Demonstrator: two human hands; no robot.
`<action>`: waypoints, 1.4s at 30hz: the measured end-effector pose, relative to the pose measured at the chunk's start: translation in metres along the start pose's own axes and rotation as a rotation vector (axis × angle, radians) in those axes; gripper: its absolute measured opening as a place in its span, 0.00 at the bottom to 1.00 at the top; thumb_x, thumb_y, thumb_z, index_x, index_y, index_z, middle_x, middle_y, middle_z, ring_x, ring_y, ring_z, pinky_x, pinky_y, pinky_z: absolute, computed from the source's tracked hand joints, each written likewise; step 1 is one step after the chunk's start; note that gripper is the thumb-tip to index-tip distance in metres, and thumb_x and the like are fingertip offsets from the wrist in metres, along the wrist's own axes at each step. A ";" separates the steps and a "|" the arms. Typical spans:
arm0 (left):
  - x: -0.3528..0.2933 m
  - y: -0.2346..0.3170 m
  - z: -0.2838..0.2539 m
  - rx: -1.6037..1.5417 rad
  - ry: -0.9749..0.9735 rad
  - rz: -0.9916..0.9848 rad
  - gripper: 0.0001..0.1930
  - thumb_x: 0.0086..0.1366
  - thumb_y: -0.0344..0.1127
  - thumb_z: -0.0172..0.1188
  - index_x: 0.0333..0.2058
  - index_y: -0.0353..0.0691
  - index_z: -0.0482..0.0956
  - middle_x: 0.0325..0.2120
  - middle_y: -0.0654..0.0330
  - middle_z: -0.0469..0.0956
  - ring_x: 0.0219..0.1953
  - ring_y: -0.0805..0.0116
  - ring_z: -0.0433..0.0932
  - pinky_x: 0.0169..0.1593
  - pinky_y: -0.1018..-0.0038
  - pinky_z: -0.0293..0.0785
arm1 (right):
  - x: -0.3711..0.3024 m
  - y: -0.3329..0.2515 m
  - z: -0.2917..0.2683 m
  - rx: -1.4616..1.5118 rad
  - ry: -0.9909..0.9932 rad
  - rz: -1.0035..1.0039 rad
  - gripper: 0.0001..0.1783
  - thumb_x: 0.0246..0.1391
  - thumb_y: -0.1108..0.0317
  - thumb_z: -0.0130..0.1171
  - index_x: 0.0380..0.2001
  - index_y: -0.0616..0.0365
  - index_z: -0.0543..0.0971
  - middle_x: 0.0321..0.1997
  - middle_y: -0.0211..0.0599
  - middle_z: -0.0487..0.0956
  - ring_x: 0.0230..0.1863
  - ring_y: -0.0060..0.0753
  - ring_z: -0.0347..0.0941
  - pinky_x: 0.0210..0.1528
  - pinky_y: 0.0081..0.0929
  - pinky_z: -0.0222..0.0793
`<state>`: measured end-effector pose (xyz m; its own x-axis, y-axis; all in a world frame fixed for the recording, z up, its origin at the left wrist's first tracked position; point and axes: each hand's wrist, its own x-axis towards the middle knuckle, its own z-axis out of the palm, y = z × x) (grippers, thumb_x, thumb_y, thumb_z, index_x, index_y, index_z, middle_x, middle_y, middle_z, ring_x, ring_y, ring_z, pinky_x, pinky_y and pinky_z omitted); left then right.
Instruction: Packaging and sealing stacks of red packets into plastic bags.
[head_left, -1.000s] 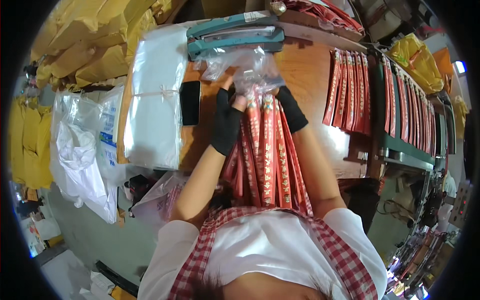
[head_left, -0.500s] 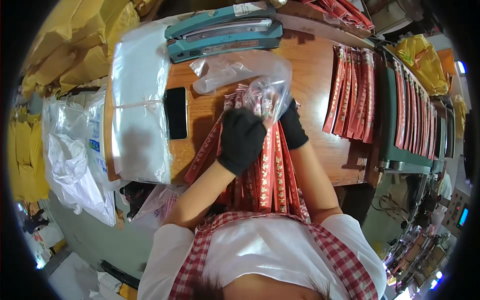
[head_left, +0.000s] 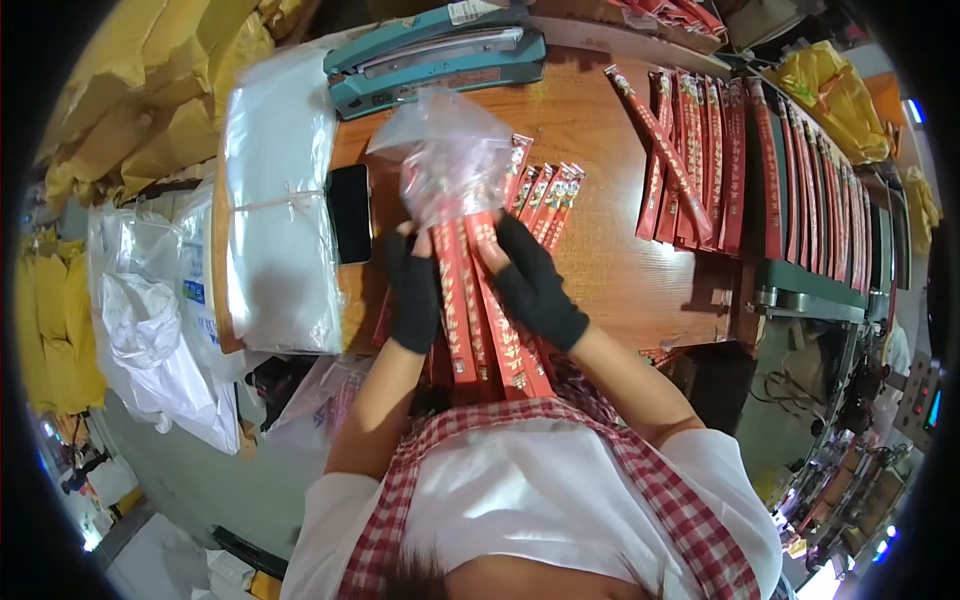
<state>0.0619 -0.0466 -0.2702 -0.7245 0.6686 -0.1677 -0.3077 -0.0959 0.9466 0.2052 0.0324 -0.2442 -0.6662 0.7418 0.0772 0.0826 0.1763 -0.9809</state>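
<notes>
Head view, only one. My left hand [head_left: 413,292], in a black fingerless fabric glove, is closed around the left edge of a bundle of long flat red foil sachets with gold print [head_left: 478,300]. My right hand [head_left: 535,285], same glove, is closed on the bundle's right edge. Both grip tight, fingers wrapped, thumbs on top.

The bundle stands on end over the near edge of the brown wooden tabletop [head_left: 610,180]. Its top end is inside a thin crinkled clear plastic bag [head_left: 447,160], which is bunched and glossy and covers the upper part of the sachets. A few more sachet ends [head_left: 548,195] fan out just right of the bag.

On the tabletop beyond the bag lies a teal metal heat sealer with a long bar [head_left: 435,58]. Left of the bag lies a black flat phone [head_left: 350,212], and left of that a tied stack of clear flat plastic bags [head_left: 283,200]. At the right of the tabletop is a row of red sachets laid side by side [head_left: 700,160], one lying slanted across it. I wear a red-and-white checked apron [head_left: 560,430] over a white top.
</notes>
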 end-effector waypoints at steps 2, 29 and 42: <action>-0.017 0.029 -0.011 0.008 0.149 -0.019 0.22 0.66 0.46 0.55 0.49 0.34 0.67 0.42 0.59 0.71 0.44 0.72 0.68 0.51 0.74 0.64 | -0.010 0.004 -0.028 -0.255 0.055 -0.069 0.23 0.61 0.64 0.53 0.54 0.67 0.66 0.51 0.42 0.72 0.51 0.34 0.69 0.53 0.30 0.64; 0.001 0.035 0.022 -0.337 -0.311 -0.496 0.25 0.57 0.39 0.66 0.53 0.40 0.72 0.43 0.61 0.77 0.45 0.72 0.76 0.51 0.74 0.71 | 0.033 -0.022 -0.024 0.703 -0.369 0.380 0.34 0.50 0.57 0.61 0.58 0.61 0.65 0.49 0.40 0.76 0.48 0.34 0.74 0.55 0.30 0.69; -0.048 0.137 0.012 0.947 -0.699 0.828 0.37 0.50 0.50 0.69 0.56 0.41 0.67 0.55 0.56 0.68 0.56 0.61 0.67 0.59 0.65 0.64 | 0.011 -0.115 -0.065 0.578 -0.420 -0.271 0.72 0.20 0.54 0.83 0.64 0.67 0.48 0.56 0.39 0.70 0.56 0.30 0.64 0.62 0.33 0.56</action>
<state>0.0616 -0.0829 -0.1295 0.0418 0.9088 0.4152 0.7634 -0.2972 0.5735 0.2360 0.0624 -0.1194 -0.8434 0.3923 0.3671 -0.4478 -0.1357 -0.8838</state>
